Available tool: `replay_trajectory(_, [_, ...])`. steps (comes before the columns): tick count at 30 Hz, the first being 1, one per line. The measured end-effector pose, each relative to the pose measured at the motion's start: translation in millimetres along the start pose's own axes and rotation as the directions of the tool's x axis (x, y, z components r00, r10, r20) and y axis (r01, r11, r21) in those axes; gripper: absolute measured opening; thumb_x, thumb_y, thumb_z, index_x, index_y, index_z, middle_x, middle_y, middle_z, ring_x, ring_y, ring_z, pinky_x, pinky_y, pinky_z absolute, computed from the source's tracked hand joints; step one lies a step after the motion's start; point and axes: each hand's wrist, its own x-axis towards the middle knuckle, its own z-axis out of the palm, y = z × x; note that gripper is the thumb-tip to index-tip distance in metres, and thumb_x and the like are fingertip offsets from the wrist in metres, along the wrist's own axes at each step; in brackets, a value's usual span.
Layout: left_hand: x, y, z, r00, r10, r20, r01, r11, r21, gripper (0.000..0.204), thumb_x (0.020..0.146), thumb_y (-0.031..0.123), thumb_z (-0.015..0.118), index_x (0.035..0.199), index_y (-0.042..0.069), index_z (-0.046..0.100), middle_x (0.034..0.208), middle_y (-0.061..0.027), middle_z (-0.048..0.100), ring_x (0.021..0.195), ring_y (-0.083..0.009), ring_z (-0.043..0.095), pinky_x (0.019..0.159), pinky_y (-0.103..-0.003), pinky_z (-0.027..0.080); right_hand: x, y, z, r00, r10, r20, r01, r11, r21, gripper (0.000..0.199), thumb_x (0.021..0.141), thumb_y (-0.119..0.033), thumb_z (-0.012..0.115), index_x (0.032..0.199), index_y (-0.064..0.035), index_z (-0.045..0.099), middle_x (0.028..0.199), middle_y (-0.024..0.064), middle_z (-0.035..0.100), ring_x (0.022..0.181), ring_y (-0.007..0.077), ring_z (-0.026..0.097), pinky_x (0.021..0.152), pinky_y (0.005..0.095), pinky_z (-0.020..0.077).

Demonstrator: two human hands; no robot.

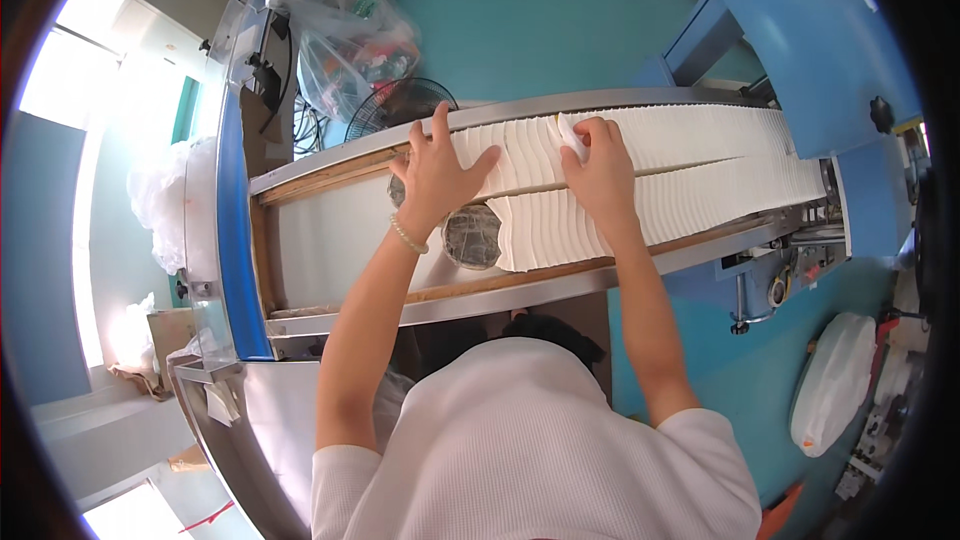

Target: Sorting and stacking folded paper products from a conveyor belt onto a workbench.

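Where two long rows of folded white paper sheets (640,175) lie packed on edge in a metal trough (520,292), the person works at the left end of the far row. Both rows run lengthwise from a blue machine housing (800,40) on the right toward the bare white trough floor (330,240) on the left, so the stack's long axis lies left to right across the view. The near row ends a little further right than the far one, beside a dark round opening (470,237) in the floor.

The left hand (436,172) lies flat against the far row's left end face, fingers spread wide and pointing away from the person, thumb angled right onto the sheets. A beaded bracelet (408,236) circles that wrist. The right hand (597,168) rests on top of the same row, just right of the left hand, with its fingers curled and pinching up the top edge of a few sheets. The section of stack between the two hands is thus bracketed, left hand at its end, right hand at the parting.

Beyond the trough on the far side stand a small fan (400,105) and a clear plastic bag (350,35) of items, on a teal floor (520,30).
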Motion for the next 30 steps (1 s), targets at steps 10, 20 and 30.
replay_trajectory(10, [30.3,49.2,31.2,0.958,-0.146,0.248,0.115,0.984,0.137,0.110,0.065,0.081,0.069,0.140,0.003,0.050,0.144,-0.0367,0.037,0.131,-0.0568,0.040,0.105,-0.063,0.033,0.3,-1.6,4.1,1.000,-0.005,-0.021,0.006,0.998,0.060,0.031,0.080,-0.005,0.071,0.107,-0.0053,0.055,0.104,0.0124,0.059,0.092,0.0328,0.062,0.076,0.0437,0.0513])
replay_trajectory(20, [-30.6,0.6,-54.3,0.974,0.118,-0.195,-0.203,0.834,-0.512,0.055,0.075,0.026,0.074,0.120,0.000,0.057,0.135,-0.0274,0.047,0.133,-0.0399,0.041,0.109,-0.047,0.035,-10.9,-10.6,1.6,0.996,-0.089,-0.011,0.088,0.995,-0.049,0.041,0.085,-0.007,0.070,0.122,-0.0024,0.053,0.113,0.0173,0.057,0.106,0.0384,0.056,0.087,0.0446,0.0483])
replay_trajectory(30, [-258.1,-159.7,-162.5,0.700,-0.559,-0.445,0.357,0.813,-0.460,0.048,0.078,0.025,0.073,0.120,0.005,0.059,0.137,-0.0233,0.045,0.137,-0.0382,0.039,0.106,-0.048,0.039,-135.7,-264.0,113.6,0.652,-0.687,0.320,0.260,0.600,0.757,0.025,0.100,-0.010,0.051,0.123,-0.0007,0.057,0.115,0.0159,0.061,0.106,0.0319,0.059,0.093,0.0375,0.0467])
